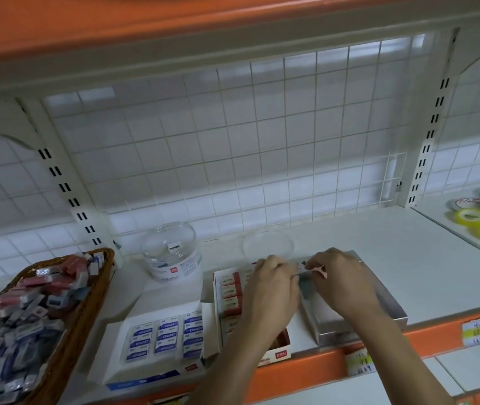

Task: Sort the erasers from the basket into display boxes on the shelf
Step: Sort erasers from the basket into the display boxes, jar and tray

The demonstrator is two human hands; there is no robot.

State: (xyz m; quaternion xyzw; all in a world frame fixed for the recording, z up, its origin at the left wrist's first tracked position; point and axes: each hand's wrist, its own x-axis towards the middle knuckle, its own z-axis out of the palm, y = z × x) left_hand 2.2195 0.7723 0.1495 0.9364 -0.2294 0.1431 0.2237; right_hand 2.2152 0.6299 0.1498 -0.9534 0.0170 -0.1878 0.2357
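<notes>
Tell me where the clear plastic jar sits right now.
The clear plastic jar stands at the back of the shelf, left of centre, between the wicker basket and the person's hands.

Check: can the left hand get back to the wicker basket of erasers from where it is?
Probably yes. The left hand is over the red-eraser box; only the low blue-eraser box lies before the basket.

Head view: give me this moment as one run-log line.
left hand + right hand: together on grey eraser | over grey box | red box part-filled | basket full
</notes>
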